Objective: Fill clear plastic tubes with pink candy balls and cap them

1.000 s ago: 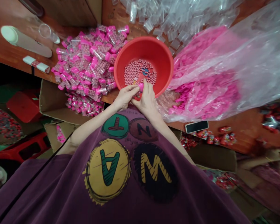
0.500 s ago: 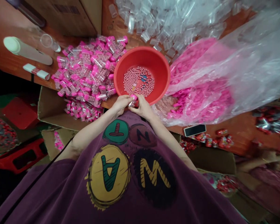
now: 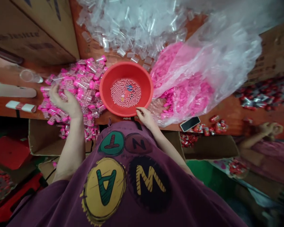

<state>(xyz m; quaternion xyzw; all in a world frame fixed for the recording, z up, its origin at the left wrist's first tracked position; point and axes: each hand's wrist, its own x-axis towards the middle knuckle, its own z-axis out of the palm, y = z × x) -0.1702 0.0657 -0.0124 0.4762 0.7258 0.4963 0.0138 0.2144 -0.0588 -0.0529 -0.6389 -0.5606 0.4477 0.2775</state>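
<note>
Looking down from the head camera, one sees a red bowl (image 3: 145, 83) near the front edge of a wooden table (image 3: 234, 112), with pink beads (image 3: 118, 94) spread over its bottom and a blue patch (image 3: 129, 88) showing among them. Left of the bowl lies a large heap of small bead-filled jars (image 3: 87, 93) with bright pink lids, and more of them lie lower down, by an open cardboard box (image 3: 44, 138).

The left hand (image 3: 65, 102) is over this heap, its fingers loosely spread and released, with nothing visible in them. The right hand (image 3: 145, 117) is at the near right rim of the bowl, thumb and fingers bent inward; whether they pinch anything, or touch the rim, cannot be told.

Behind the bowl lies a broad pile of clear plastic tubes (image 3: 142, 28). To the right, a see-through bag (image 3: 229, 53) lies around and over many pink plastic pieces (image 3: 196, 91). A phone (image 3: 190, 124) rests at the table edge in front of the bag, just beside some small red packs (image 3: 220, 126). On the far left are a pale bottle (image 3: 14, 90) and a clear cup (image 3: 29, 75), near a tall carton (image 3: 44, 34). At the right edge, a co-worker's hands (image 3: 271, 129) appear, blurred.
</note>
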